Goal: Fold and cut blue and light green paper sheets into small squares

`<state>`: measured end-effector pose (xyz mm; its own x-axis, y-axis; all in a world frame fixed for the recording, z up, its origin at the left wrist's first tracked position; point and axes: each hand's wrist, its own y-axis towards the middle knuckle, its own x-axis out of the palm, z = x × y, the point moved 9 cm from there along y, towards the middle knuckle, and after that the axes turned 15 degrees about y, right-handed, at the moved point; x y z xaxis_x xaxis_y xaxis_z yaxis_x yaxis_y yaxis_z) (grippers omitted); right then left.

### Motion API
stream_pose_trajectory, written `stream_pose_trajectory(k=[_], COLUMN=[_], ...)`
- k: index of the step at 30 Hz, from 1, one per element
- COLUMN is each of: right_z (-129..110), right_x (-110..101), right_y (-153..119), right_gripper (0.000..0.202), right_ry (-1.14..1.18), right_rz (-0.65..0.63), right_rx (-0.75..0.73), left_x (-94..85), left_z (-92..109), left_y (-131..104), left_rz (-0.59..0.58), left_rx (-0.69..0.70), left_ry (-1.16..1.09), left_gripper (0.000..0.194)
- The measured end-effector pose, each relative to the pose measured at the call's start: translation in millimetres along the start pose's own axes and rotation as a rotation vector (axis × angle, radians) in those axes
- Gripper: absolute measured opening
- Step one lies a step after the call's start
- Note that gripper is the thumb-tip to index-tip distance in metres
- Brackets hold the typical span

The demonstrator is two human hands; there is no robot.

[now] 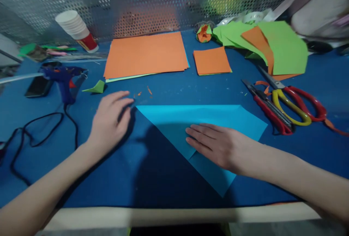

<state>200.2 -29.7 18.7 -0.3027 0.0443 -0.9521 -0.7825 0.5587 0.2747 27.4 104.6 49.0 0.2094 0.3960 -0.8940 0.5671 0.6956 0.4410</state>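
Observation:
A sheet of bright blue paper (169, 119), folded over on itself, lies on the blue tabletop in front of me. My right hand (215, 143) rests flat on the folded part, fingers stretched out and pointing left. Just beyond the paper's left corner, my left hand (111, 116) hovers or rests near the table, its fingers loosely curved and apart with nothing in them. Part of the paper's lower right side is hidden beneath my right hand and forearm.
Scissors (289, 101) and a red utility knife (272, 112) lie at right. Orange sheets (147, 56), small orange squares (212, 61) and green paper (286, 47) sit along the back. A blue glue gun (64, 80) with its cord, and stacked paper cups (76, 29), stand left.

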Motion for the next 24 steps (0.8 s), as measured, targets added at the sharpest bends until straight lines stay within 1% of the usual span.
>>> stream_pose_trajectory(k=[2, 4, 5, 7, 10, 12, 17, 21, 24], right_z=[-1, -1, -1, 1, 0, 0, -2, -1, -1], right_x=[0, 0, 0, 1, 6, 7, 7, 6, 10], right_y=[2, 4, 5, 4, 2, 0, 0, 0, -3], right_gripper=[0.034, 0.033, 0.033, 0.033, 0.035, 0.037, 0.04, 0.04, 0.043], right_ry=[-0.001, 0.011, 0.018, 0.027, 0.02, 0.008, -0.019, -0.04, -0.039], right_rz=[-0.028, -0.027, -0.017, 0.001, -0.024, -0.032, -0.074, -0.072, -0.067], right_rx=[-0.017, -0.016, -0.005, 0.027, 0.03, 0.017, -0.042, -0.045, -0.033], left_x=[-4.6, -0.8, 4.7, 20.5, 39.5, 45.4, 43.2, 41.0, 42.2], left_z=[36, 70, 82, 94, 96, 92, 87, 86, 83], left_y=[-11, -24, -29, -34, -33, -31, -28, -26, -24], left_rz=[-0.034, -0.09, -0.126, -0.213, -0.309, -0.343, -0.331, -0.307, -0.312], left_rx=[0.199, 0.378, 0.438, 0.458, 0.433, 0.41, 0.375, 0.339, 0.304], left_ry=[-0.03, -0.018, 0.019, 0.086, 0.1, 0.085, 0.051, 0.045, 0.049], left_gripper=[0.024, 0.032, 0.038, 0.05, 0.061, 0.062, 0.06, 0.058, 0.058])
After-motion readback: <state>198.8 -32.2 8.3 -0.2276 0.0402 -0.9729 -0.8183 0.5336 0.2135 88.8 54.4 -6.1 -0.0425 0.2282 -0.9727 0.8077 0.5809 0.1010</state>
